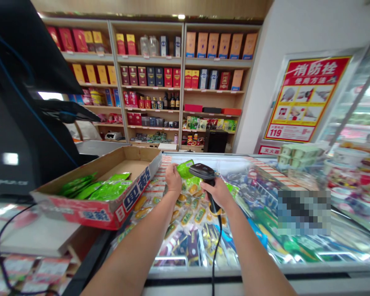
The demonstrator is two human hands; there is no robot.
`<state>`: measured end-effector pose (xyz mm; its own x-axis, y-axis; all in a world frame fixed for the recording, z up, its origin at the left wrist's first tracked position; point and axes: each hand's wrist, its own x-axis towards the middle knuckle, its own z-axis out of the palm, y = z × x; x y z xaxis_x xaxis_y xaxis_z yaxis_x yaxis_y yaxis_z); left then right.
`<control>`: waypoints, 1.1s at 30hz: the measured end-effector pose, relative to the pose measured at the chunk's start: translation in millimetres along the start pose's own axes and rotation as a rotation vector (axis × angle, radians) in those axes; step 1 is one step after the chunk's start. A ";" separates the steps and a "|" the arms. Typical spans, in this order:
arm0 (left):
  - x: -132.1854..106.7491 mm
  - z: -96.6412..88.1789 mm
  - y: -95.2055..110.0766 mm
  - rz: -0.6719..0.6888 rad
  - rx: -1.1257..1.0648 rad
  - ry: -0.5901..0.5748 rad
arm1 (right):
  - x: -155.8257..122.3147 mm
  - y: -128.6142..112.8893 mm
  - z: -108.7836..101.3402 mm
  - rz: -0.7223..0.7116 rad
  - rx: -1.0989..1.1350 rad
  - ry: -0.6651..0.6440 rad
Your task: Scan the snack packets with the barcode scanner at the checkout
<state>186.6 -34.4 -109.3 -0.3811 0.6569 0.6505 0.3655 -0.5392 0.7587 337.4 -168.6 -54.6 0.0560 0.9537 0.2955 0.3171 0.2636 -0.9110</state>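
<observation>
Head view: grips?
"From afar, I see the left hand [173, 177] pinching the green packet [184, 168] over the display chest [185, 272], just beside the scanner [201, 170] wrapped in the right hand [218, 192]."
"Risk?"
"The cable [220, 230] could snag, jerking the scanner into the packet."

You have two bare forearms — the left forearm [138, 242] and the right forearm [252, 242] — each smooth in outline, narrow at the far end and broadening toward the lower edge of the view. Your left grip [173, 179] is a bare hand, and your right grip [219, 192] is one too.
</observation>
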 end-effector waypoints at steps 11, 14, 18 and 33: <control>47.5 -47.4 56.9 -0.094 0.205 -0.164 | 1.4 -10.2 28.8 0.013 0.110 -0.034; 70.7 -88.0 73.2 -0.050 0.252 -0.148 | 0.5 -29.4 47.4 0.033 0.169 -0.109; 88.9 -158.3 79.5 -0.004 0.348 -0.047 | 0.7 -58.9 82.2 0.024 0.256 -0.250; 96.2 -266.1 48.3 0.169 0.544 0.360 | 0.7 -90.6 169.7 -0.056 0.293 -0.450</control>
<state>-58.3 -137.5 -0.9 -0.5062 0.3195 0.8010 0.7846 -0.2150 0.5816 148.1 -167.2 -20.7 -0.3853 0.8877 0.2521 0.0273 0.2840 -0.9584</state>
